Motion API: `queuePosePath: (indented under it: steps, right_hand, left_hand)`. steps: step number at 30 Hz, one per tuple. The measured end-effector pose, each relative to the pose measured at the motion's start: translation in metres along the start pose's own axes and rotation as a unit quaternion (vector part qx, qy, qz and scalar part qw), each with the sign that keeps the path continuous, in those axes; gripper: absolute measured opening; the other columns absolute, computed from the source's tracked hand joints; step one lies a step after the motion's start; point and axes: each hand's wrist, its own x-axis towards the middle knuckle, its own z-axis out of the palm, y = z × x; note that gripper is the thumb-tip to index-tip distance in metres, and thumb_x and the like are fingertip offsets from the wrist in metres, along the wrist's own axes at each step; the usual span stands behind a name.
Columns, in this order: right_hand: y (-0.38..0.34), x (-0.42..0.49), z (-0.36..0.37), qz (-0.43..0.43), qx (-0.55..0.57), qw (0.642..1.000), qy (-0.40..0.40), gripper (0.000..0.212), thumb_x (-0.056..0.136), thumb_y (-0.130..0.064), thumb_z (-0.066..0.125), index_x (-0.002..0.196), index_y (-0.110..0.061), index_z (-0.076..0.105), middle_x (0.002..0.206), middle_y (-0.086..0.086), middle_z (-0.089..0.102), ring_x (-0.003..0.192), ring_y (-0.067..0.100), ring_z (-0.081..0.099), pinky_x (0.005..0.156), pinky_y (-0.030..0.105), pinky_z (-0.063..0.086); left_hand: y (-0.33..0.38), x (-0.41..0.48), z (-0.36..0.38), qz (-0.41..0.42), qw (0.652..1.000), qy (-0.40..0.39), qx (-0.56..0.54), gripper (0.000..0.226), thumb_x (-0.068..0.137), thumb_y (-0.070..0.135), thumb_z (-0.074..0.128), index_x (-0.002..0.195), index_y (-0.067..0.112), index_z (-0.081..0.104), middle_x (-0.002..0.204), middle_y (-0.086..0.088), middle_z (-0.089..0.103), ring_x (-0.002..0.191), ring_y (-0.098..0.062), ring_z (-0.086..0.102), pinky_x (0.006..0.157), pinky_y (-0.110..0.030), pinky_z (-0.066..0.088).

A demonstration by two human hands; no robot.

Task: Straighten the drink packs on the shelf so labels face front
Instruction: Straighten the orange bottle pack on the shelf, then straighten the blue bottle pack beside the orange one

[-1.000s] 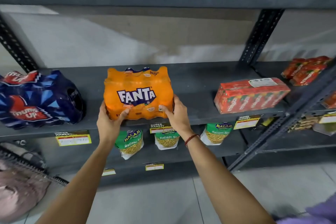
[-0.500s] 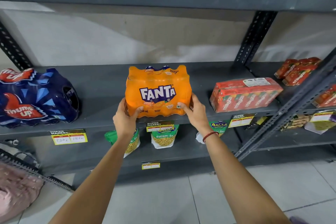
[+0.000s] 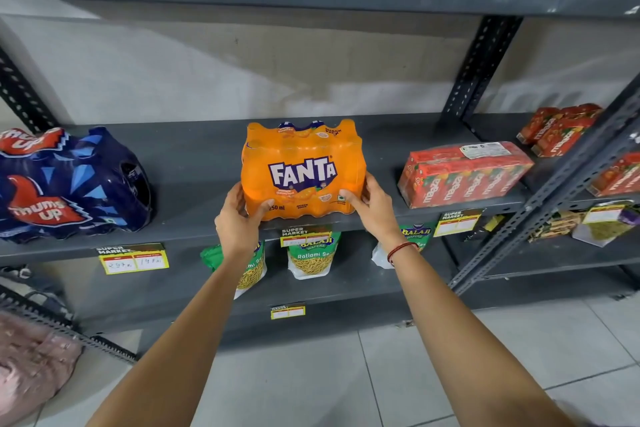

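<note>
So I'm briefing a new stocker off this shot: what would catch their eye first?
The bright orange Fanta pack at the middle of the grey shelf, label facing front, gripped at its lower corners by the left hand and right hand. Next, the dark blue Thums Up pack at far left and the red Maaza carton pack to the right.

a single wide-angle head-worn camera looks forward and slightly down at a grey metal shelf (image 3: 194, 163) from arm's reach, facing its front edge and the wall behind. both forearms run up from the bottom corners to mid-frame. the upper shelf board crosses the top of the view, the tiled floor (image 3: 433, 367) fills the bottom, and straight lines bow near the edges.
</note>
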Motion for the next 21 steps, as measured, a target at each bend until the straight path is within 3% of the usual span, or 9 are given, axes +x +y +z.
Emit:
queuePosePath:
  steps: [2, 4, 6, 9, 13, 18, 21]
  right_hand:
    - [0.0, -0.003, 0.001, -0.011, -0.003, 1.0, 0.026, 0.066, 0.082, -0.043, 0.064, 0.136, -0.013, 0.041, 0.132, 0.01, 0.057, 0.119, 0.026, 0.057, 0.097, 0.047, 0.05]
    - [-0.002, -0.011, 0.006, -0.027, 0.001, 0.995, 0.098, 0.063, 0.081, -0.046, 0.065, 0.132, -0.013, 0.046, 0.13, 0.009, 0.058, 0.117, 0.023, 0.057, 0.096, 0.046, 0.051]
    - [-0.01, -0.021, 0.016, -0.05, 0.005, 0.979, 0.196, 0.052, 0.086, -0.042, 0.061, 0.126, -0.012, 0.05, 0.123, 0.01, 0.059, 0.112, 0.021, 0.057, 0.092, 0.046, 0.052]
    - [-0.037, -0.033, 0.034, -0.127, 0.007, 0.951, 0.283, 0.036, 0.092, -0.033, 0.054, 0.117, -0.007, 0.055, 0.11, 0.011, 0.059, 0.102, 0.022, 0.057, 0.084, 0.038, 0.053]
    - [-0.094, -0.033, 0.083, -0.239, 0.016, 0.935, 0.261, 0.026, 0.092, -0.024, 0.056, 0.11, -0.005, 0.059, 0.104, 0.012, 0.062, 0.098, 0.017, 0.057, 0.083, 0.02, 0.047]
    - [-0.145, -0.03, 0.16, -0.293, 0.065, 0.938, 0.173, 0.02, 0.091, -0.019, 0.057, 0.103, -0.004, 0.062, 0.096, 0.01, 0.063, 0.086, 0.019, 0.06, 0.067, 0.023, 0.052]
    - [-0.15, -0.026, 0.211, -0.252, 0.065, 0.963, 0.071, 0.029, 0.088, -0.026, 0.061, 0.109, -0.006, 0.061, 0.104, 0.009, 0.064, 0.092, 0.018, 0.061, 0.069, 0.036, 0.057]
  left_hand:
    - [0.0, 0.001, -0.007, 0.008, 1.0, -0.027, -0.013, 0.066, 0.08, 0.03, 0.071, 0.137, 0.013, 0.044, 0.134, -0.008, 0.057, 0.119, -0.022, 0.058, 0.096, -0.038, 0.05]
    - [0.001, 0.0, -0.018, 0.023, 0.999, -0.039, -0.011, 0.058, 0.084, 0.03, 0.067, 0.135, 0.011, 0.048, 0.131, -0.006, 0.059, 0.114, -0.016, 0.059, 0.089, -0.021, 0.049]
    - [-0.001, 0.001, -0.036, 0.044, 0.999, -0.007, 0.002, 0.047, 0.088, 0.029, 0.063, 0.129, 0.008, 0.054, 0.125, -0.006, 0.062, 0.107, -0.01, 0.059, 0.08, -0.005, 0.044]
    - [0.004, 0.005, -0.066, 0.083, 0.995, 0.062, 0.013, 0.033, 0.092, 0.028, 0.057, 0.116, 0.006, 0.061, 0.109, -0.004, 0.066, 0.09, -0.002, 0.06, 0.071, 0.002, 0.041]
    - [-0.001, 0.024, -0.128, 0.111, 0.981, 0.158, 0.023, 0.02, 0.093, 0.017, 0.055, 0.103, 0.004, 0.066, 0.09, -0.003, 0.065, 0.068, 0.017, 0.054, 0.068, 0.001, 0.039]
    - [-0.014, 0.037, -0.205, 0.101, 0.962, 0.249, 0.04, 0.021, 0.093, 0.017, 0.055, 0.102, 0.002, 0.066, 0.089, -0.006, 0.063, 0.07, -0.004, 0.053, 0.068, -0.004, 0.04]
    - [-0.026, 0.045, -0.245, 0.093, 0.948, 0.303, 0.037, 0.026, 0.092, 0.023, 0.055, 0.102, 0.002, 0.065, 0.091, -0.012, 0.065, 0.077, -0.012, 0.056, 0.076, -0.021, 0.048]
